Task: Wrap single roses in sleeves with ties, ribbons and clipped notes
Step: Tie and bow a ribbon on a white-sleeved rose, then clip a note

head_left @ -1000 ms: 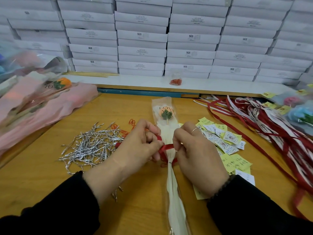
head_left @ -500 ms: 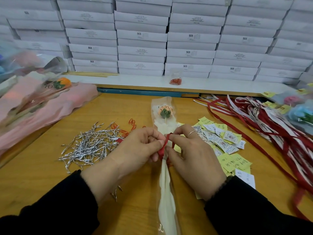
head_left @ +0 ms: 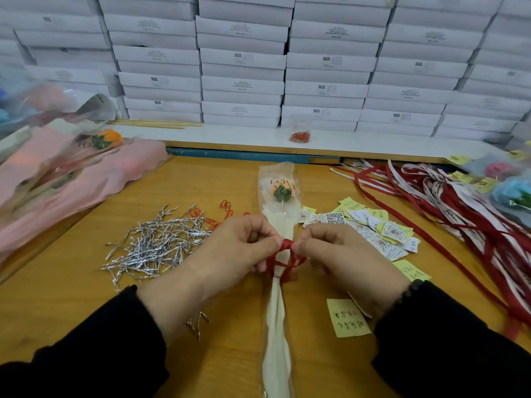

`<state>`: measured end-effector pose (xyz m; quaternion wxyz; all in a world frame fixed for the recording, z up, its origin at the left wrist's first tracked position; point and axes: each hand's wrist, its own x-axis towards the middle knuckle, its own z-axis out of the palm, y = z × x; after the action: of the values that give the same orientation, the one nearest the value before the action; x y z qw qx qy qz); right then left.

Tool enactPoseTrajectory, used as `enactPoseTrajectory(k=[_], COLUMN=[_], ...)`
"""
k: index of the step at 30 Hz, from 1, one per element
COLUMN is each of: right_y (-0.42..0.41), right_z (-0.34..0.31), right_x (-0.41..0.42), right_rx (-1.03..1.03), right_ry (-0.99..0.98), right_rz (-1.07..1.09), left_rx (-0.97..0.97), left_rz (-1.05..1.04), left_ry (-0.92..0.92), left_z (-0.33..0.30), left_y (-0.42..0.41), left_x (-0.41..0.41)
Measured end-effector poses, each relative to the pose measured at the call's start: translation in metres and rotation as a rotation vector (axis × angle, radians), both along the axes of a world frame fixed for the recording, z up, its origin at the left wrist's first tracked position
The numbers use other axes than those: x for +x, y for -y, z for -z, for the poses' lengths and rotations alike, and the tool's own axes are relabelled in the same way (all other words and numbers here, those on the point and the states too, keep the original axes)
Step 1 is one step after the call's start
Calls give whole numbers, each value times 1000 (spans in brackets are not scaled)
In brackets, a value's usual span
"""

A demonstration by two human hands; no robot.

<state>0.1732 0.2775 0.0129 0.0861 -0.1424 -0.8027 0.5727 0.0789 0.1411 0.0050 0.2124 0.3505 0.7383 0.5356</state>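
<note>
White boxes (head_left: 244, 67) are stacked along the back. On the table (head_left: 86, 297) lies a clear sleeve (head_left: 277, 326) with a rose (head_left: 283, 191) inside. The left hand (head_left: 238, 251) and right hand (head_left: 342, 254) each pinch the red ribbon (head_left: 287, 254) around the sleeve's middle.

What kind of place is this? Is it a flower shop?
Probably a packing workshop for gift roses, not a shop counter. Stacked flat white cardboard boxes fill the back wall, and the wooden table holds a heap of silver twist ties and a pile of red and white ribbons.
</note>
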Motion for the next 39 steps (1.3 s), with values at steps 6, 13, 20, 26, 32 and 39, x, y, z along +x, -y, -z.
enactPoseTrajectory(k=[6,13,20,26,32,39], right_y=[-12,-22,-31,-39,-39,-34], right_z=[-12,-20,-25,-28,-28,-27], right_x=[6,8,11,13,14,12], right_rx=[-104,247,359,306,452,644], right_ry=[86,235,324,370,423,367], right_rz=[-165,-303,-320,-328,-334,-221], left_rx=[-33,-223,-341,-390,-468,-542], left_rz=[1,153,132,102,73,1], left_ry=[-8,-26,-165,-189,-264,-351], left_z=[-4,-17,-24,-25,-25,-26], left_y=[6,18,28,30,30,28], left_x=[-6,-14,-24,-28,-29,-27])
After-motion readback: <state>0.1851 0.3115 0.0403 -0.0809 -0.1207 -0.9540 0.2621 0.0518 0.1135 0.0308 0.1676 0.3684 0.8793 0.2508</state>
